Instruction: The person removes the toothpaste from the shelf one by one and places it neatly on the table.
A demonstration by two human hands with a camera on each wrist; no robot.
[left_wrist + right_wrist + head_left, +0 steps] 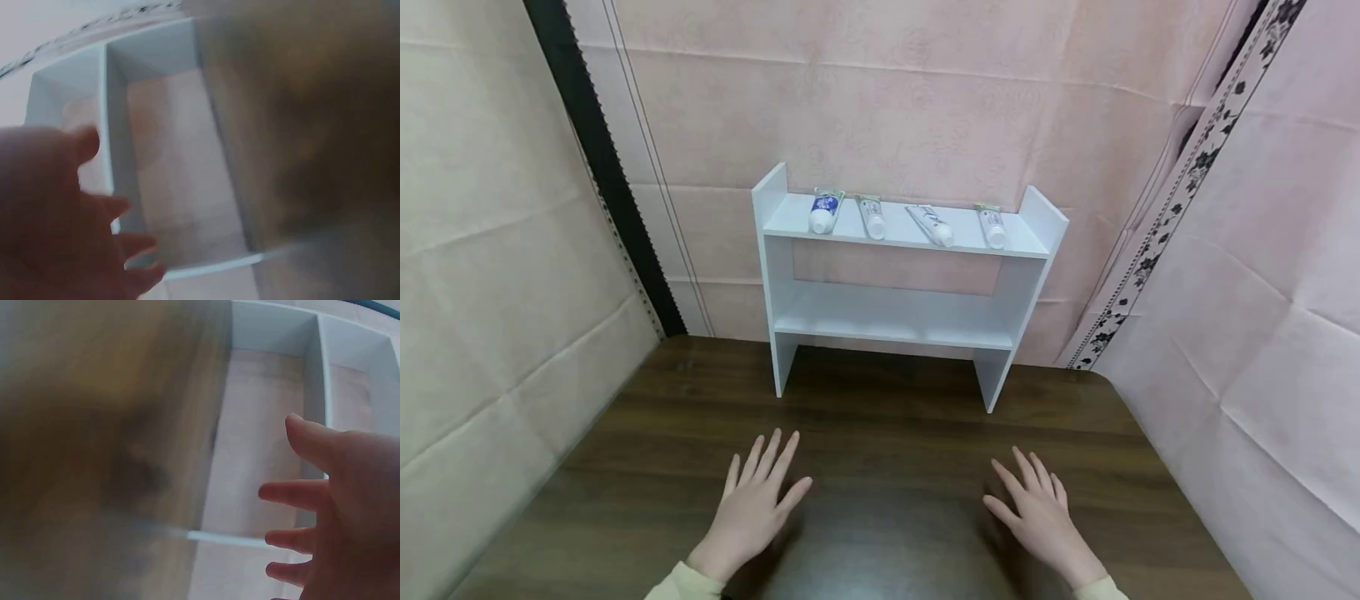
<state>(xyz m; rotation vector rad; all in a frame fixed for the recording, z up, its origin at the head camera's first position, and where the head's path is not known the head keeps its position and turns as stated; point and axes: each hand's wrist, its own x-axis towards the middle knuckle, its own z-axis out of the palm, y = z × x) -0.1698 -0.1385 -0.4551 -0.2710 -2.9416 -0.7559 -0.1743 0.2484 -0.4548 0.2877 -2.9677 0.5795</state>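
My left hand [748, 508] is over the front left of the brown table, fingers spread and nothing in them. Over the front right, my right hand [1037, 517] also has its fingers apart and holds nothing. Beyond both hands stands a white two-tier shelf [895, 312]. On its upper board lie a blue-and-white tube [823, 211], a slim white tube [872, 217], a slanted white tube [931, 225] and another white tube [992, 226], their caps toward me. Both wrist views show the shelf's frame past the spread fingers, with the tubes out of sight there.
The dark wood table [880, 467] has rounded far corners. A pale cloth [925, 117] hangs behind the shelf, and more cloth covers the left side [490, 250] and right side [1262, 292]. The shelf's lower board [891, 315] sits above the tabletop on two side panels.
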